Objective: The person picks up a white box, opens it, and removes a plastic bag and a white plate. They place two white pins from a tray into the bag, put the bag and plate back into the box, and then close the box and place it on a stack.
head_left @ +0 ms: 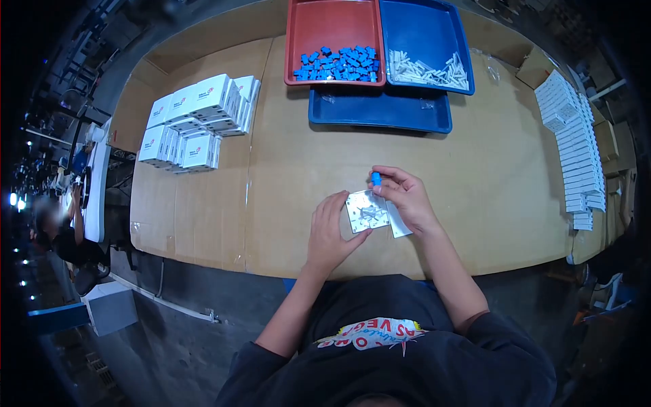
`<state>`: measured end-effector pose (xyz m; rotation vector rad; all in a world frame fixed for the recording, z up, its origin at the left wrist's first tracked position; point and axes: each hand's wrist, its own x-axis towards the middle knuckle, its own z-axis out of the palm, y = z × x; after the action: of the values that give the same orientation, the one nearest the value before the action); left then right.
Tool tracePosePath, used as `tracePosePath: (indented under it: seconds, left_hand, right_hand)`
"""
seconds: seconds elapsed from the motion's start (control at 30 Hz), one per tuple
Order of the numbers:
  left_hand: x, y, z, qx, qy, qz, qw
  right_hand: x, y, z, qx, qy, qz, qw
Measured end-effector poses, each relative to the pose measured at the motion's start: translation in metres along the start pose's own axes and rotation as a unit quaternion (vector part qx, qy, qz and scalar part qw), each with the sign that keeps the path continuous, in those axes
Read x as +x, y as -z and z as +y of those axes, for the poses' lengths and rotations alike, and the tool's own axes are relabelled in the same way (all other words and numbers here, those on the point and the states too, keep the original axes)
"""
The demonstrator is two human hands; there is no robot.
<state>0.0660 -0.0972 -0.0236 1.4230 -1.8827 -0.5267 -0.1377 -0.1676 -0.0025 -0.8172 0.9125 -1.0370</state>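
My left hand is wrapped round the near-left side of a small white open box, thumb at its lower edge. Small whitish parts lie inside the box. A white flap sticks out on its right, partly under my right hand. Between the thumb and fingers of that hand is a small blue plastic piece, pinched just above the box's far right corner.
Behind stand a red tray of blue pieces, a blue tray of white sticks and a lower blue tray. White boxes are stacked at left, more boxes at right. Another person is at far left.
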Motion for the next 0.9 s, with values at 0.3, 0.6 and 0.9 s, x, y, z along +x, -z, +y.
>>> tracePosePath:
  seconds: [0.3,0.6,0.9]
  left_hand:
    - [-0.003,-0.001,-0.005,0.005,-0.009,-0.005,1.000]
    - [-0.004,0.000,-0.004,-0.014,0.017,-0.006,1.000]
    - [-0.003,0.000,-0.006,-0.010,0.009,-0.013,1.000]
  right_hand:
    - [-0.012,-0.017,0.003,-0.416,0.173,-0.046,0.891]
    - [-0.004,-0.020,0.015,-0.477,0.225,-0.108,0.843]
    - [-0.003,-0.026,0.009,-0.562,0.289,-0.126,0.765]
